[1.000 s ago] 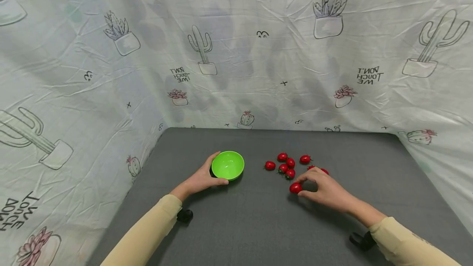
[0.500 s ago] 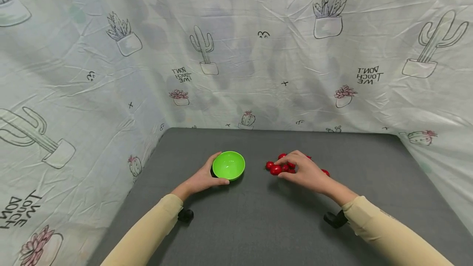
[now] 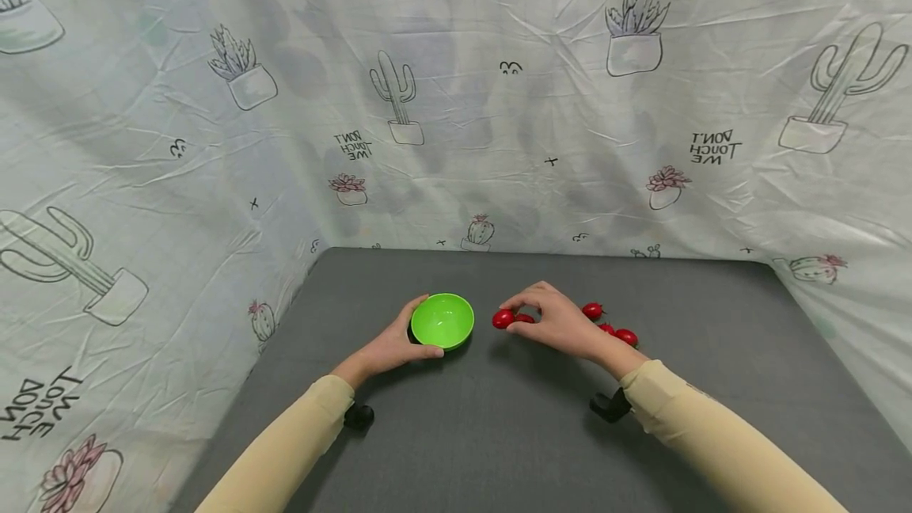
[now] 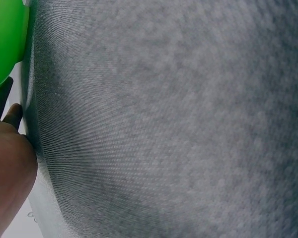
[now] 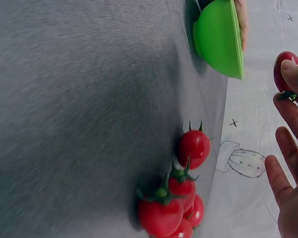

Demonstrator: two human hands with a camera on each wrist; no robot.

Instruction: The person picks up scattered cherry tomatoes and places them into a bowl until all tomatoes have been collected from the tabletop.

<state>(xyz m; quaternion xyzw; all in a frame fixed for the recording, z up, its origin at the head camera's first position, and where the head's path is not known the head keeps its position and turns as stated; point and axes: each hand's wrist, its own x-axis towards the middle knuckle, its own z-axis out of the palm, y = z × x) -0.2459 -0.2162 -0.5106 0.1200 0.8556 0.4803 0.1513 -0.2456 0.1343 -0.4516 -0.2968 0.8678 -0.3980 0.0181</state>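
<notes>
In the head view, my left hand (image 3: 392, 345) holds a bright green bowl (image 3: 443, 321) from its left side, thumb at the near side of the rim. The bowl sits upright on the grey table. My right hand (image 3: 559, 324) pinches a red cherry tomato (image 3: 503, 319) between thumb and fingertips, just right of the bowl. The right wrist view shows this held tomato (image 5: 287, 56) above the table, level with the bowl's rim side, its other fingers spread. Under and behind that hand lie several cherry tomatoes (image 5: 193, 149) with green stems, mostly hidden in the head view.
Right of my right hand, more cherry tomatoes (image 3: 593, 310) lie on the grey table (image 3: 456, 434). A white cloth (image 3: 456, 101) printed with cacti hangs behind and at the sides. Black devices (image 3: 609, 406) sit at both wrists.
My right hand has carried the pinched tomato leftward and away from me, across the loose tomatoes toward the bowl. The left hand and bowl have stayed in place.
</notes>
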